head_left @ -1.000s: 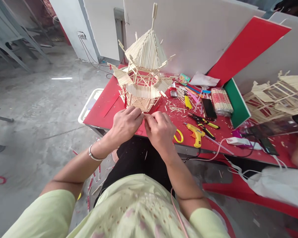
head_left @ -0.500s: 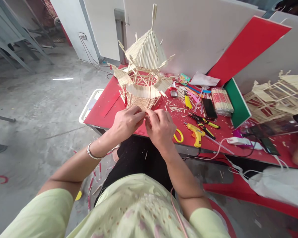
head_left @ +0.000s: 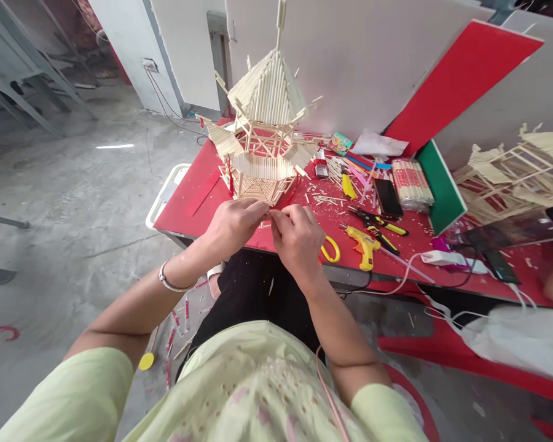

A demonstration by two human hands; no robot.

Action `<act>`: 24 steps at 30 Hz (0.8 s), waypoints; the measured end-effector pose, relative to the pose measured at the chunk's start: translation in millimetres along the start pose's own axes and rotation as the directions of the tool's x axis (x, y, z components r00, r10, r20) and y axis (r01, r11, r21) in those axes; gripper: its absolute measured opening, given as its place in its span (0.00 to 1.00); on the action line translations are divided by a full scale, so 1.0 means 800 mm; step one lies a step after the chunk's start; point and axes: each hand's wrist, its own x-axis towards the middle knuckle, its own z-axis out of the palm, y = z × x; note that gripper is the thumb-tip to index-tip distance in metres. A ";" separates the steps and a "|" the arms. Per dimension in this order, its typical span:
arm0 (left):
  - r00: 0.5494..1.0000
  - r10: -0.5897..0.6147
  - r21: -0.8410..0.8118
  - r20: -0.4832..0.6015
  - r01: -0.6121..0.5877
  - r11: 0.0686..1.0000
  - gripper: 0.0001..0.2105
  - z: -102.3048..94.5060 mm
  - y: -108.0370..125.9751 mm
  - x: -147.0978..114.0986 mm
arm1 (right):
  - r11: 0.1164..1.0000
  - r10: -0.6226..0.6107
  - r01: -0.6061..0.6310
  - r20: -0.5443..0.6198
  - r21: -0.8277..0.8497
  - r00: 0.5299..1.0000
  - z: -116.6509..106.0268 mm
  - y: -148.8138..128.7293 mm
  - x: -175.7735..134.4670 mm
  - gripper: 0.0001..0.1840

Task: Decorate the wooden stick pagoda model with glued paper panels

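Your left hand [head_left: 236,222] and right hand [head_left: 298,238] meet, curled, before the bench [head_left: 182,205] and its stick pagoda [head_left: 268,92]; any hold, you cannot tell.

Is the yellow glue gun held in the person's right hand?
No, the yellow glue gun lies on the red tabletop, apart from the right hand, which is close to the left hand.

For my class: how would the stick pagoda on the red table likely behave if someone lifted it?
The stick pagoda is probably light for its size, since open gaps show between its thin sticks. It looks fragile: slender pieces jut from the roof corners and might snap. The thin, tall spire may wobble.
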 end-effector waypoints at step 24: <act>0.649 -0.718 -0.200 -0.251 0.690 0.695 0.11 0.107 -0.127 0.016 | 0.649 0.543 -0.544 0.177 0.532 0.821 0.051 0.034 -0.021 0.12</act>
